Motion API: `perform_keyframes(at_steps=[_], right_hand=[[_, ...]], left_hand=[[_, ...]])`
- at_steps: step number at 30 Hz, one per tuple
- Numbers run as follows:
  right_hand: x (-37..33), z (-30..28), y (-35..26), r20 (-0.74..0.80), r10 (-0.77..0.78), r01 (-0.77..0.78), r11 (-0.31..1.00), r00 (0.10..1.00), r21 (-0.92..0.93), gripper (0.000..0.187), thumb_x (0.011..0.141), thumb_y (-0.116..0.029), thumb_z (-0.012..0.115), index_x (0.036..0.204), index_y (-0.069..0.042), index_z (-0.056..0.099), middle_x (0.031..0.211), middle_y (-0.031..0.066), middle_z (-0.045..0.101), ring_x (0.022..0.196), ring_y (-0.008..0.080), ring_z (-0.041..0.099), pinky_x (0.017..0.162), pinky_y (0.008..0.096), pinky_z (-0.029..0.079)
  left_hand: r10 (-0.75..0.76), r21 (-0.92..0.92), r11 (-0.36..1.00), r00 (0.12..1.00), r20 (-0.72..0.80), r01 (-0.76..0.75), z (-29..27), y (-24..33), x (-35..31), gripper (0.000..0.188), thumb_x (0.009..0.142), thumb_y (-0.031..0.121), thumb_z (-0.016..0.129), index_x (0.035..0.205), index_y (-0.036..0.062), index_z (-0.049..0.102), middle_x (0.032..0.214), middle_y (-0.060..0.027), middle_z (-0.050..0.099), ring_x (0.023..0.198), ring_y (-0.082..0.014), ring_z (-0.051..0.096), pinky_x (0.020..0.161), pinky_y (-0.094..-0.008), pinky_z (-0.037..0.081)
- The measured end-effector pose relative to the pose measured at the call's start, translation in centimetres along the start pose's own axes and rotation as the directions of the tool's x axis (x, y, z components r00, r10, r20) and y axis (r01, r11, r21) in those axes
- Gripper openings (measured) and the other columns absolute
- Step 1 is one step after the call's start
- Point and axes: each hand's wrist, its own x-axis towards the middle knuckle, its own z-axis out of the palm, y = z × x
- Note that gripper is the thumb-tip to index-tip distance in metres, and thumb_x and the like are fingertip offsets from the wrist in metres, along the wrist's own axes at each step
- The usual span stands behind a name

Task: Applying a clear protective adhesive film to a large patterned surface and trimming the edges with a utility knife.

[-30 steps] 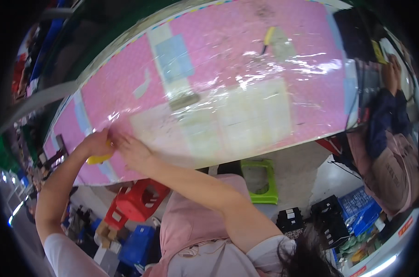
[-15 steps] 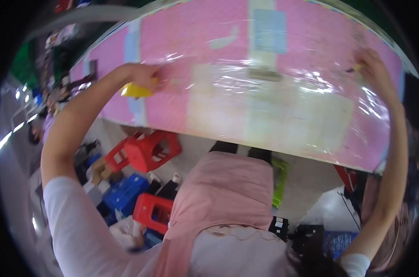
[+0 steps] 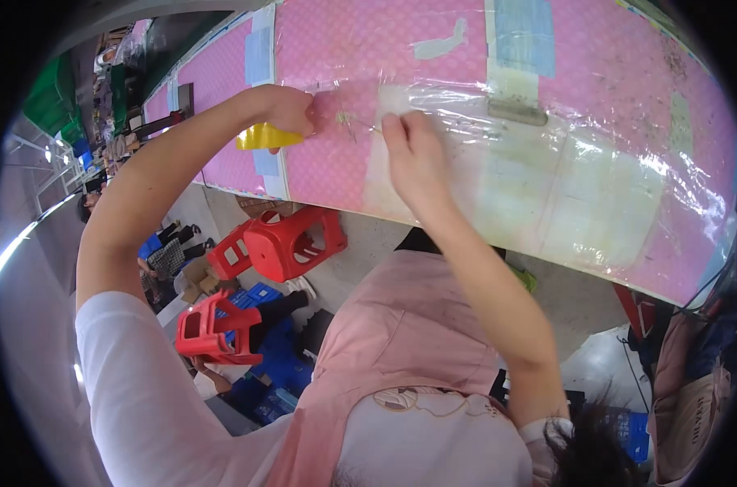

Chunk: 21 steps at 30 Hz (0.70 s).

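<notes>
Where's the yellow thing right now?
In the head view, the yellow thing is left of the middle, in the person's left hand, over the pink tabletop, just above a light blue patch.

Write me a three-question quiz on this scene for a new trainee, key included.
1. Multiple choice: what colour is the curved object in the left hand?
A) blue
B) yellow
C) red

2. True or false: the stools to the left of the pink apron are red.

3. Short answer: toward which side of the picture does the slim tool in the right hand's grip point?

Key: 1. B; 2. True; 3. Left
</notes>
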Motion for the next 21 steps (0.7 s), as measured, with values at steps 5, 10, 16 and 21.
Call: perform_keyframes(at_steps=[5,10,16,21], right_hand=[[0.4,6.8,1.2,-0.268,-0.115,0.153,0.98,0.957,0.125,0.014,0.087,-0.008,0.052,0.094,0.002,0.057,0.085,0.0203,0.06,0.078,0.0335,0.06,0.069,0.0416,0.045],[0.0,8.2,2.1,-0.244,-0.123,0.124,0.992,0.962,-0.011,0.012,0.088,-0.008,0.051,0.093,0.001,0.057,0.082,0.0199,0.063,0.075,0.0379,0.061,0.066,0.0454,0.045],[-0.1,8.7,1.6,-0.025,-0.028,0.018,0.944,0.999,-0.33,0.016,0.089,-0.019,0.051,0.089,-0.003,0.056,0.066,0.02,0.061,0.063,0.0401,0.061,0.058,0.0504,0.046],[0.1,8.9,1.6,0.053,-0.127,0.138,0.913,0.99,-0.383,0.02,0.089,-0.022,0.049,0.087,-0.003,0.054,0.063,0.0202,0.061,0.062,0.0393,0.062,0.059,0.0503,0.048]], left_hand=[[-0.087,-0.004,0.996,0.993,-0.08,0.087,0.9,-0.4,-0.1,0.032,0.08,0.019,0.05,0.098,-0.0054,0.06,0.084,-0.022,0.064,0.065,-0.0284,0.068,0.058,-0.0389,0.054],[0.019,-0.175,0.984,0.995,-0.103,-0.037,1.4,-2.1,-1.2,0.037,0.082,0.019,0.054,0.11,-0.0044,0.051,0.086,-0.0188,0.061,0.059,-0.0289,0.065,0.054,-0.037,0.054],[0.125,-0.317,0.94,0.992,-0.011,-0.122,1.2,-4.7,1.0,0.028,0.085,0.018,0.053,0.105,-0.0023,0.051,0.083,-0.0157,0.059,0.056,-0.0236,0.061,0.049,-0.0342,0.053],[0.12,-0.377,0.918,0.992,-0.029,-0.122,0.9,-4.7,1.0,0.023,0.09,0.018,0.047,0.103,-0.0005,0.05,0.082,-0.0145,0.059,0.054,-0.0226,0.061,0.047,-0.0341,0.052]])
